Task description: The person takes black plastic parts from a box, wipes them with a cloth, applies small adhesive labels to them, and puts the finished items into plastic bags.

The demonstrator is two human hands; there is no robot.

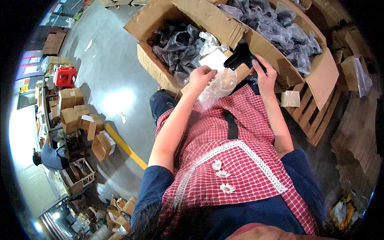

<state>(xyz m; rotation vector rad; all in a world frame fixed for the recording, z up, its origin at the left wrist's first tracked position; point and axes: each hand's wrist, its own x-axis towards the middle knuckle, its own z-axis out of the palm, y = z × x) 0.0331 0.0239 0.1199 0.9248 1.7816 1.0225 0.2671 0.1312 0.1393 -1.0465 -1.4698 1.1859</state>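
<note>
My right hand (pixel 265 74) is closed on a black plastic part (pixel 239 57), its exact kind unclear, held above my lap. My left hand (pixel 201 79) pinches the edge of a clear plastic bag (pixel 218 88), which hangs crumpled between the two hands. Just beyond the bag, a small box with a white flap (pixel 214 60) shows in part. In front of me stands a large open carton (pixel 158 76) filled with dark items in clear bags (pixel 180 44).
A second large carton (pixel 324 76) of bagged dark parts sits on a wooden pallet (pixel 314 120) at the right. A small white box (pixel 290 99) lies beside it. Farther left are a red plastic stool (pixel 66 77), several cardboard boxes (pixel 71 120) and another person (pixel 52 157).
</note>
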